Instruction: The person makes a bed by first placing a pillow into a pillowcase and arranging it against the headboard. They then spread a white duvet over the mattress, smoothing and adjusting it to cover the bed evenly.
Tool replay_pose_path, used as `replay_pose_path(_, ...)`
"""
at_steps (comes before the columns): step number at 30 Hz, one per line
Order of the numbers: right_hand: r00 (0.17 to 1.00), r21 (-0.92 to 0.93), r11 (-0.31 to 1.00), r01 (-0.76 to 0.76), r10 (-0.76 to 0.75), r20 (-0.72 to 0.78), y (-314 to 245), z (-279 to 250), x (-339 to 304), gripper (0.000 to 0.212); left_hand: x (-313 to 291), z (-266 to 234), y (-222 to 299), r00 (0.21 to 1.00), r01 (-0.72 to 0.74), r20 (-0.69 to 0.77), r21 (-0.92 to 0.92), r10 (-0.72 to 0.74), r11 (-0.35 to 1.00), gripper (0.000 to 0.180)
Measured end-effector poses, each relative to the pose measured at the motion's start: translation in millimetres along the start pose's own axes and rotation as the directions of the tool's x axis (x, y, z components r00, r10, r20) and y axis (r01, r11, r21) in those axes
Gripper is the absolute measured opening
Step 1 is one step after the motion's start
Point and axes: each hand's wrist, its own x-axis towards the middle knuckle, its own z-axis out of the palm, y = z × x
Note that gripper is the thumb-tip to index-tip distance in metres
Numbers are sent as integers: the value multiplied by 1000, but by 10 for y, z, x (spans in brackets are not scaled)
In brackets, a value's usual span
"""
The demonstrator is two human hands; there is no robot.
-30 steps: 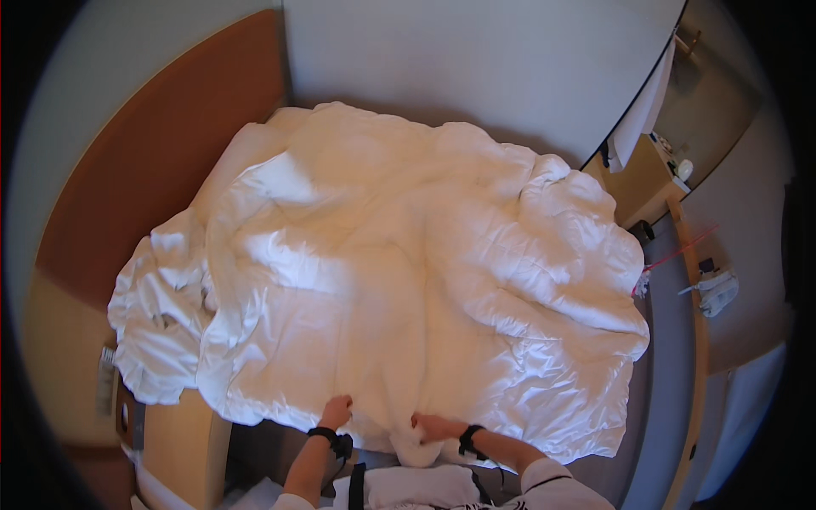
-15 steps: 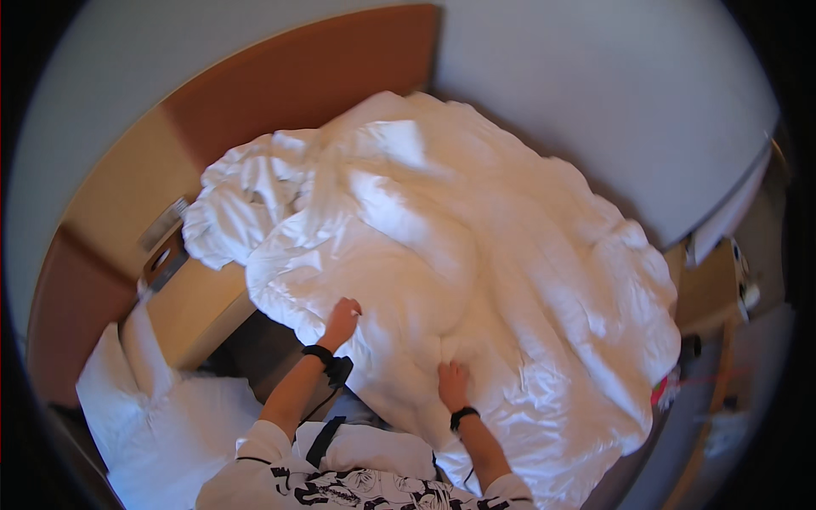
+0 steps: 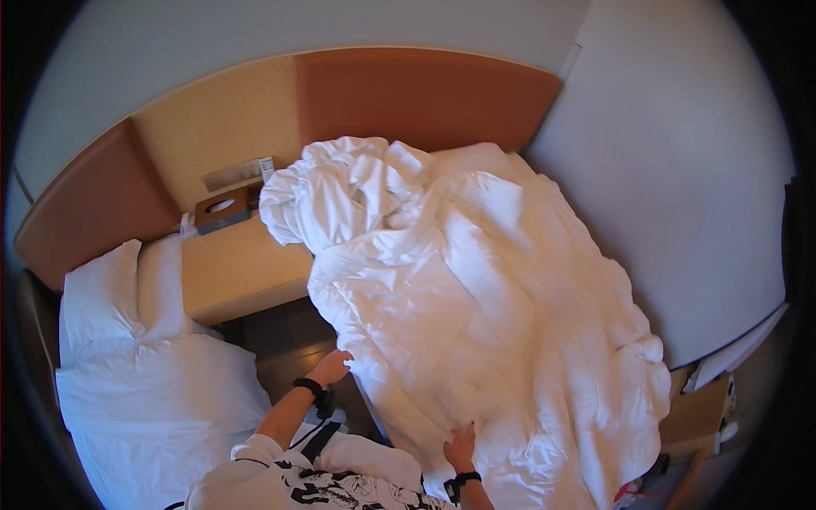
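Observation:
A rumpled white duvet [image 3: 510,340] is spread over the bed on the right, its far left part bunched into a thick heap. My left hand [image 3: 330,367] is closed at the duvet's near left edge, pinching a bit of its cloth. Farther right and nearer to me, my right hand [image 3: 461,446] presses into the duvet's near part with bent fingers closed on the fabric. Black bands with small devices circle both wrists.
A second bed with white bedding [image 3: 161,399] and a pillow [image 3: 104,297] stands at left. Between the beds are a wooden bedside shelf [image 3: 246,268], a tissue box [image 3: 223,211] and a dark floor gap [image 3: 289,340]. A headboard [image 3: 416,98] runs behind; a wall [image 3: 671,187] borders the right.
The view has turned, showing more of the headboard and left bed. Both hands are lower in view, and the left one is now at the duvet's edge. The duvet lies flatter.

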Motion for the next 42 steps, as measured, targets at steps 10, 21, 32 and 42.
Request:
replay_pose_path(10,713,-202,795,-571,603,357,-296,310,951,46,-775,-1389,-1390,810,453,-301,-225,-504,863,33)
replay_pose_path(21,956,296,918,263,-289,48,-1919,-160,2827,46,-152,-2099,-1878,746,472,-367,-297,-555,830,63)
replay_pose_path(32,950,669,675,311,-192,-248,-2759,-1035,5506,46,2062,-3696,-1445,775,170,-587,-164,-235,972,76)
replay_pose_path(42,966,806,567,-170,256,24,-2624,-615,6678,63,3466,-3795,-1961,870,255,-462,116,-175,960,95)
